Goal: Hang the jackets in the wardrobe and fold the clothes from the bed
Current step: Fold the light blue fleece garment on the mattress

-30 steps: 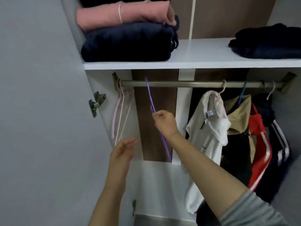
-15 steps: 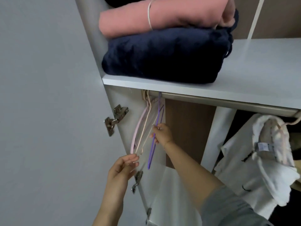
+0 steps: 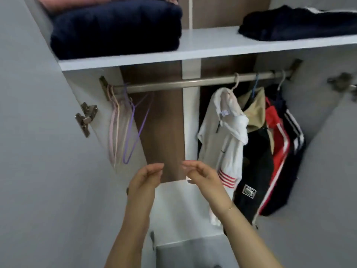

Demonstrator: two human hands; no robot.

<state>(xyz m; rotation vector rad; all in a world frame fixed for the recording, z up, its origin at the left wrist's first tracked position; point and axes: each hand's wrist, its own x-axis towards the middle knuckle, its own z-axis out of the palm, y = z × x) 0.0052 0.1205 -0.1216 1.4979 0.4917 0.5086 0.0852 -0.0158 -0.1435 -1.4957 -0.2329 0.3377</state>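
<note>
Holding jackets (image 3: 270, 144) and bare hangers (image 3: 123, 128) – the wardrobe (image 3: 193, 53); both hands (image 3: 146, 176) loosely curled, empty.

Left hand (image 3: 145, 177) and right hand (image 3: 201, 176) raised, fingers loosely curled, empty

The pink folded cloth (image 3: 108, 1) on the shelf is cut off by the top edge, so only its lower part shows above the navy blanket (image 3: 116, 26). The dark pile (image 3: 297, 24) runs out past the right edge. The hinge (image 3: 342, 83) at the right is smeared by blur. The black jacket (image 3: 257, 171) is largely covered by the white jacket (image 3: 224, 136) and the red one (image 3: 278, 136); its badge cannot be read. Both forearms leave by the bottom edge.
</note>
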